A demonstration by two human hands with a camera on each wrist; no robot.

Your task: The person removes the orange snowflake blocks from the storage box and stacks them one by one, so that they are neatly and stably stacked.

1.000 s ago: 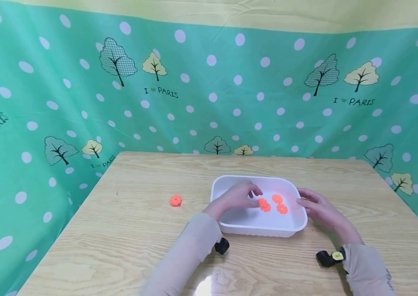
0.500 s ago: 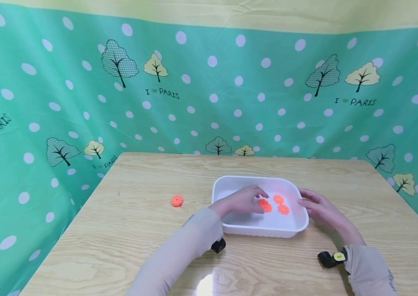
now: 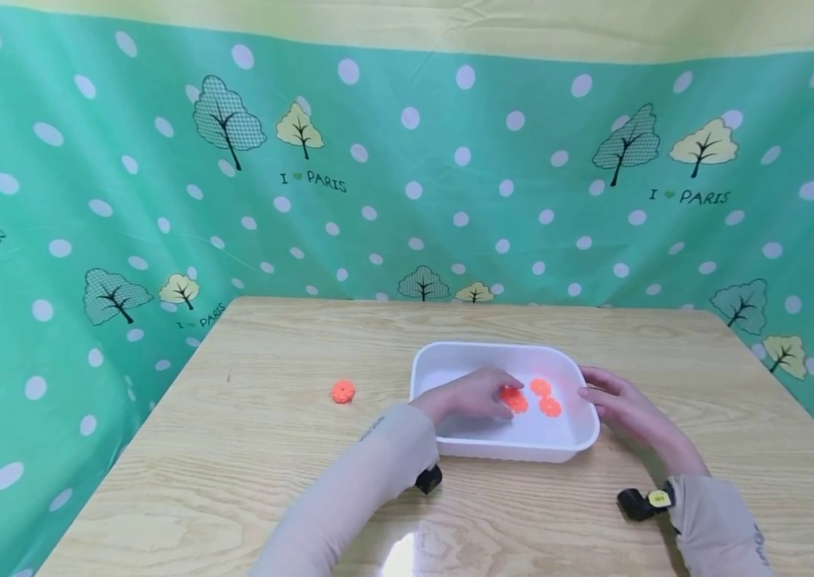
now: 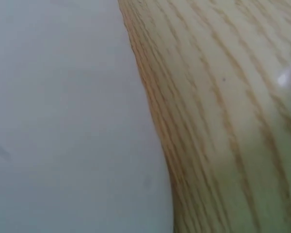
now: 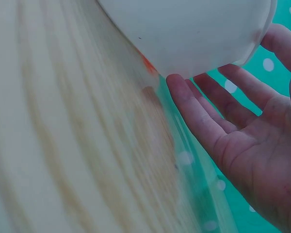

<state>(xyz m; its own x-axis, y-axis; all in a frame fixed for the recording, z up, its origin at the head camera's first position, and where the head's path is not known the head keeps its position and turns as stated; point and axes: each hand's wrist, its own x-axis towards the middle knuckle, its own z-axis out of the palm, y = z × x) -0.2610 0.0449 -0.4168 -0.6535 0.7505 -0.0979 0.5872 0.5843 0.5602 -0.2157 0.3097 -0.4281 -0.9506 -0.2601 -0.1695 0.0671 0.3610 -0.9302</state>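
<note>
A white plastic tray [image 3: 472, 449] stands on the table with several orange notched discs inside. My left hand [image 3: 475, 393] reaches in over the near rim, thumb and forefinger around a small overlapping cluster of orange discs [image 3: 517, 403]. Whether they pinch a disc is unclear. Two more orange discs [image 3: 550, 407] lie right of that cluster. At the tray's right end my right hand [image 3: 619, 401] holds the wall, thumb at the rim. The right wrist view shows this hand's fingers [image 5: 199, 114] fairly straight against the outer wall. Only a pale sleeve [image 4: 77, 121] and tabletop appear in the left wrist view.
Another orange disc [image 3: 343, 392] lies on the wooden table [image 3: 270, 465], left of the tray. A green polka-dot cloth [image 3: 378, 160] hangs behind the table and along its left and right sides. Each wrist carries a black camera [image 3: 638, 505].
My left hand shifts slightly right and down in the tray, its fingers coming closer around the disc cluster. The right hand stays at the tray's end, and the tray stays put.
</note>
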